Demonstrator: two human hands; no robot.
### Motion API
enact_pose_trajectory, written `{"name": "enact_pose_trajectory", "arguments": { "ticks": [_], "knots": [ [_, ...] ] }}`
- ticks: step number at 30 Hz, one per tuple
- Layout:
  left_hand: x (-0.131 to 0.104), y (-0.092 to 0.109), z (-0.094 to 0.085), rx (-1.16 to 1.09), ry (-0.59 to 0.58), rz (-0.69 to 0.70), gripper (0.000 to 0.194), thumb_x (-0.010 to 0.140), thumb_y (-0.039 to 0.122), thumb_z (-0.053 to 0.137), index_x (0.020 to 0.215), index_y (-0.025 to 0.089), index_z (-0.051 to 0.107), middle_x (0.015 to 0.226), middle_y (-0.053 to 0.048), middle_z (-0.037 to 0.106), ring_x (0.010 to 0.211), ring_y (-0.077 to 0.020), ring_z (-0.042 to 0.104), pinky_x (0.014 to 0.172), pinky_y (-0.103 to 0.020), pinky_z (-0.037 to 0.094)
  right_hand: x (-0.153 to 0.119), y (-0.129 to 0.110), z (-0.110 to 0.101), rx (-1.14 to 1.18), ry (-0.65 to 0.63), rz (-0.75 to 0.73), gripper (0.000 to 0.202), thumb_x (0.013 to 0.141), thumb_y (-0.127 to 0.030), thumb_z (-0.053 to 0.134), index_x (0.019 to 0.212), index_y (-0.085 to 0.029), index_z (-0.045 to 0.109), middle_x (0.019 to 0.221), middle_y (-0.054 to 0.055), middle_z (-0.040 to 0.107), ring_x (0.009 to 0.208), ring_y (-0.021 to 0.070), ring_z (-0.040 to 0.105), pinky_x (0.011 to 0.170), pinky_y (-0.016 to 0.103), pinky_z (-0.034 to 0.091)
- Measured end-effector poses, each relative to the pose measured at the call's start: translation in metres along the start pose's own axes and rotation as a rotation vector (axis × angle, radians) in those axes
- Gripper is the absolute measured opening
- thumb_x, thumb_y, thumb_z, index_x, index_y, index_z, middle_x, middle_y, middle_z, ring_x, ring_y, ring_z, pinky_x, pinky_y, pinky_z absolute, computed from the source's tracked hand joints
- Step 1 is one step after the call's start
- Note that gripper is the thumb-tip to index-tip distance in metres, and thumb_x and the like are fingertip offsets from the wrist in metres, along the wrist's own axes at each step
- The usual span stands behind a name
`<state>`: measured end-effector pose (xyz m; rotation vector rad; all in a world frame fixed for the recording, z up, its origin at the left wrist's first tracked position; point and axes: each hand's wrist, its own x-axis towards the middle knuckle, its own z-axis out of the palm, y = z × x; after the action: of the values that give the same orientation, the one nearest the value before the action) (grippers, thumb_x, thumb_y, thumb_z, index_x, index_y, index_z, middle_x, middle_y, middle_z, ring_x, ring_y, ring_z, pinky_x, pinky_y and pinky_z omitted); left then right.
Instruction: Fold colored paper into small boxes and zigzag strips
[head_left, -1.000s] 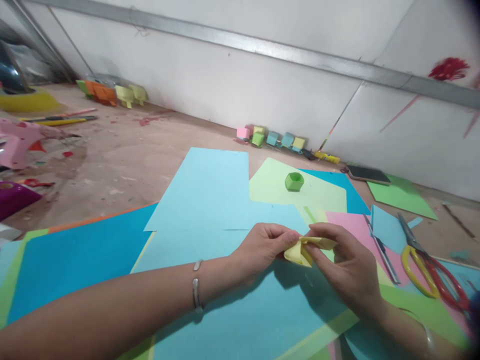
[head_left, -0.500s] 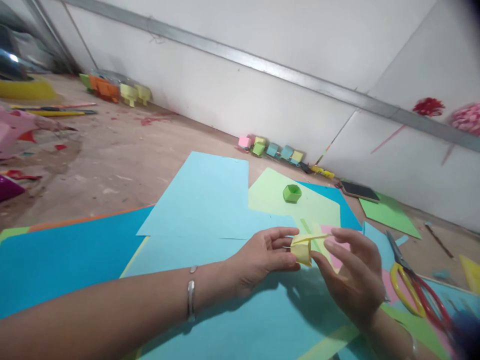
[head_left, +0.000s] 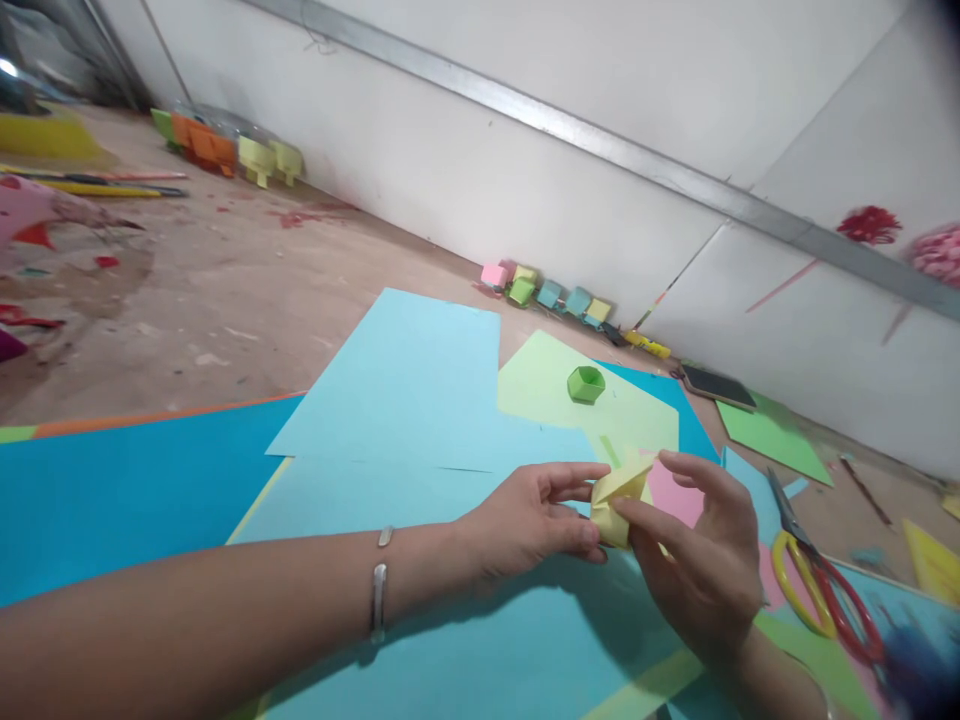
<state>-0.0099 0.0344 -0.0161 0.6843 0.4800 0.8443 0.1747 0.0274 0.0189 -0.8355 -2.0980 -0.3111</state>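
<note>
A small folded piece of yellow paper (head_left: 616, 510), box-like with a flap standing up on top, is held between both hands above light blue sheets (head_left: 405, 390). My left hand (head_left: 536, 515) grips its left side, fingers behind and thumb in front. The thumb and a finger of my right hand (head_left: 701, 540) pinch its right side, while the index finger reaches past the flap. Beyond the hands, a small open green paper box (head_left: 586, 384) sits on a pale green sheet (head_left: 525, 385).
Scissors (head_left: 806, 580) with yellow and red handles lie right of my right hand. Small folded paper pieces (head_left: 550, 293) line the wall, with a yellow marker (head_left: 646, 345) and a dark phone-like slab (head_left: 718, 387). A large blue sheet (head_left: 135, 490) covers the left side.
The yellow paper has turned, its flap now tilting up to the right. My right thumb and fingers have closed in on it; before, they were more spread.
</note>
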Motion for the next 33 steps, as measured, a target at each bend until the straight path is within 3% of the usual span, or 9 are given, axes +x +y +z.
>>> {"name": "enact_pose_trajectory", "arguments": {
  "ticks": [12,17,21,25,33],
  "knots": [
    [0.0,0.001,0.002,0.004,0.058,0.024,0.061,0.058,0.025,0.09,0.114,0.016,0.07,0.111,-0.011,0.068,0.078,-0.0141,0.065,0.079,-0.033,0.052,0.003,-0.007,0.004,0.032,-0.098,0.054,0.017,0.082,-0.002,0.063,0.086,-0.018,0.068,0.138,0.015,0.046,0.124,0.0337,0.047,0.089,0.048,0.047],
    [-0.001,-0.001,0.002,0.079,-0.029,-0.043,0.051,0.06,0.023,0.086,0.109,0.014,0.072,0.093,-0.005,0.068,0.074,-0.0111,0.059,0.075,-0.029,0.05,0.009,-0.006,0.004,0.036,-0.12,-0.025,0.019,0.08,0.001,0.061,0.074,-0.018,0.063,0.125,0.012,0.055,0.113,0.0292,0.054,0.089,0.046,0.047],
    [-0.002,0.0,0.005,0.114,-0.096,-0.082,0.04,0.065,0.02,0.08,0.104,0.014,0.073,0.088,-0.004,0.066,0.075,-0.0124,0.058,0.07,-0.028,0.05,0.011,-0.002,0.001,0.091,-0.181,-0.08,0.022,0.079,0.004,0.059,0.079,-0.017,0.066,0.122,0.014,0.055,0.11,0.0287,0.055,0.086,0.045,0.049],
    [-0.002,0.0,0.004,0.086,-0.103,-0.076,0.033,0.063,0.017,0.077,0.095,0.014,0.072,0.084,-0.002,0.063,0.073,-0.0117,0.058,0.069,-0.027,0.051,0.01,0.001,0.0,0.142,-0.218,-0.046,0.022,0.08,0.001,0.06,0.083,-0.019,0.067,0.124,0.013,0.053,0.112,0.0283,0.054,0.086,0.045,0.05],
    [0.0,0.0,0.002,0.06,-0.09,-0.098,0.047,0.061,0.025,0.084,0.105,0.013,0.068,0.093,-0.006,0.066,0.076,-0.0141,0.062,0.068,-0.028,0.052,0.011,-0.002,-0.001,0.124,-0.242,0.017,0.018,0.08,-0.002,0.064,0.078,-0.02,0.067,0.137,0.013,0.047,0.121,0.0323,0.05,0.089,0.05,0.048]
  ]
}}
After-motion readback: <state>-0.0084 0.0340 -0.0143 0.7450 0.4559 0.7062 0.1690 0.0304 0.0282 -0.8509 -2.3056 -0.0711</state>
